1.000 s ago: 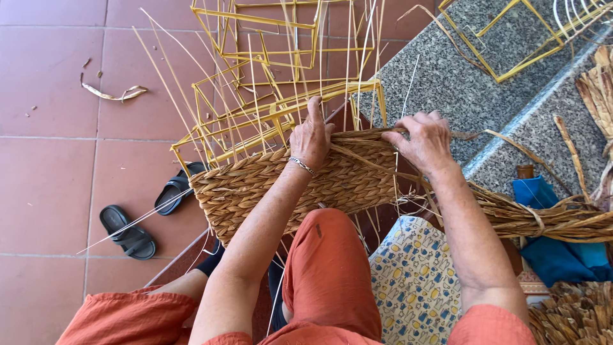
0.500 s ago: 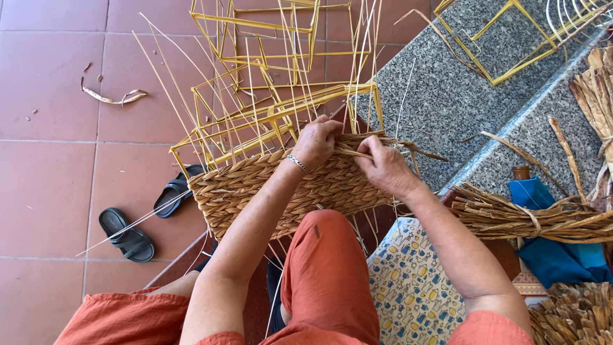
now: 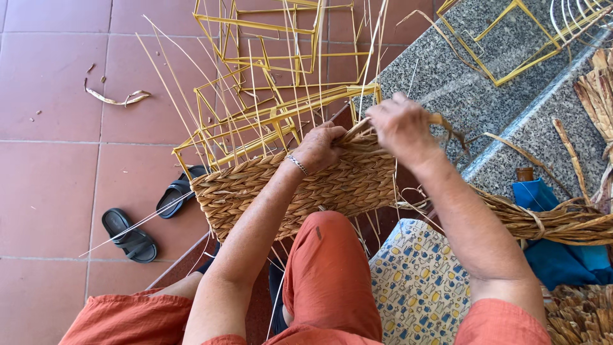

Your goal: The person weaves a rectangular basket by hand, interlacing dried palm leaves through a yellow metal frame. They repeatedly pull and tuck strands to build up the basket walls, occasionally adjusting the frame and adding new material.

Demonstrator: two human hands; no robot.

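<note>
Woven basket panel (image 3: 300, 191): a half-made basket of braided straw on a yellow wire frame (image 3: 255, 121), at the centre of the frame, propped against the person's orange-clad knee (image 3: 329, 268).
Left hand (image 3: 319, 145): just above centre, resting on the top edge of the weave, fingers curled down on the braid; a thin bracelet (image 3: 297, 164) sits at the wrist.
Right hand (image 3: 402, 124): right of the left hand, closed around a straw strand (image 3: 440, 121) at the basket's upper right corner.
Straw bundle (image 3: 555, 220): lies at the right of the frame, running toward the basket.
Blue cloth (image 3: 562, 255): under the bundle, lower right.
Sandals (image 3: 131, 233): black pair on red floor tiles (image 3: 45, 191), left of the basket.
Patterned cushion (image 3: 418, 287): bottom centre-right, beside the knee.
Granite ledge (image 3: 460, 83): upper right, with more yellow frames on it.
</note>
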